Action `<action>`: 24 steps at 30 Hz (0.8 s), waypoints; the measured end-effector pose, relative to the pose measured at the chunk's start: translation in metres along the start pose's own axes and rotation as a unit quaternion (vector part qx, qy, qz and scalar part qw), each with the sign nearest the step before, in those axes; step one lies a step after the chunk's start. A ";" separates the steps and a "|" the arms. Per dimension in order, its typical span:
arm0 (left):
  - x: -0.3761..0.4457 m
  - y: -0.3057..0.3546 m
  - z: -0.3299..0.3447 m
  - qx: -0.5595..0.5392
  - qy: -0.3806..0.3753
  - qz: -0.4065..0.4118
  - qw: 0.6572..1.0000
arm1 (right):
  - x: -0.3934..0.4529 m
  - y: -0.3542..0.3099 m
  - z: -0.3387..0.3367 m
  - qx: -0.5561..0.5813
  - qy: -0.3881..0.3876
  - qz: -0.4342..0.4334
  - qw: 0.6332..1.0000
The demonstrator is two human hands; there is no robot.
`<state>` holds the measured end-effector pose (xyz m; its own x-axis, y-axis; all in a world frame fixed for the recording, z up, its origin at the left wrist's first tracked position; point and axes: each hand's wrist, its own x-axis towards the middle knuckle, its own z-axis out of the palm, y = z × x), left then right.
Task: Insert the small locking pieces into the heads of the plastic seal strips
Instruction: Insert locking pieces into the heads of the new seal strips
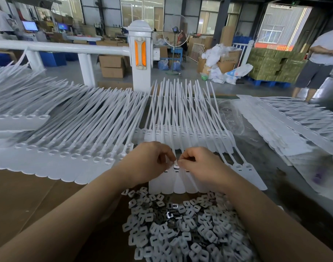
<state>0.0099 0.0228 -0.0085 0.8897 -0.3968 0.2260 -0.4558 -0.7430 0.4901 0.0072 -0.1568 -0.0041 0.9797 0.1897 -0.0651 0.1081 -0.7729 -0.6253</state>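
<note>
Both hands, left (148,163) and right (197,165), pinch a small locking piece (175,167) over a strip head (176,173), the loose pile (180,224) kept just below for quick reach.

A heap of small locking pieces (173,227) is lying nearest the person, on cardboard (25,201). Just behind it a row of seal strips (182,129) is fanning away, both hands (148,163) (199,167) meeting over its heads. More strip rows are lying left (63,118) and right (286,125).
</note>
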 end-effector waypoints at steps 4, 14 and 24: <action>-0.001 0.000 -0.001 -0.001 -0.004 0.006 1.000 | 0.000 0.000 0.001 -0.022 0.004 0.006 1.000; -0.001 0.007 -0.002 0.044 -0.025 0.001 0.999 | -0.002 -0.004 0.001 -0.048 0.007 0.003 0.999; -0.003 0.003 -0.009 0.065 -0.033 0.088 0.994 | 0.005 0.005 0.000 0.054 0.012 0.015 0.998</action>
<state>0.0059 0.0265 -0.0006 0.7947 -0.5570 0.2411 -0.6068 -0.7211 0.3343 0.0124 -0.1605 -0.0075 0.9863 0.1510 -0.0671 0.0607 -0.7087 -0.7029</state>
